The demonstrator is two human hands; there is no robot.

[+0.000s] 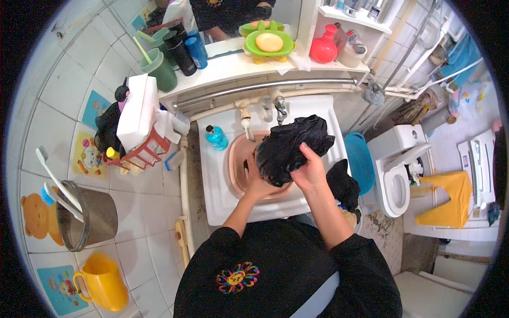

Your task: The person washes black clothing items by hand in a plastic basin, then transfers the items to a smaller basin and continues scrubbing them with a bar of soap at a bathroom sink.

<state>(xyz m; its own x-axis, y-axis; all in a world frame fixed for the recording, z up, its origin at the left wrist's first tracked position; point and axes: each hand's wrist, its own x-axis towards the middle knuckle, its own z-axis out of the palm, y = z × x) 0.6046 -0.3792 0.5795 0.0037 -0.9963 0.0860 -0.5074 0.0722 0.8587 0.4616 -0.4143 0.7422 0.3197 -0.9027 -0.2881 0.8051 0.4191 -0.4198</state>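
Observation:
A bundled wet black cloth (pixel 294 139) is held up over a pink plastic basin (pixel 234 159), which sits in a white washbasin (pixel 216 202). My right hand (pixel 312 171) grips the cloth's right side, with the thumb lying on top. Against its lower left side is my left hand (pixel 256 181); its fingers are partly hidden by the cloth and the basin. The cloth covers much of the basin's right half. Behind the bundle stands a chrome faucet (pixel 280 109), and a beige tap (pixel 246 119) points toward the basin's back rim.
A blue liquid bottle (pixel 216 138) stands on the washbasin's left rim. Another black cloth (pixel 342 185) hangs at its right edge, near a blue tub (pixel 360 163). Above is a shelf (pixel 226 73) with a green soap dish (pixel 258 47). A toilet (pixel 393 175) stands to the right.

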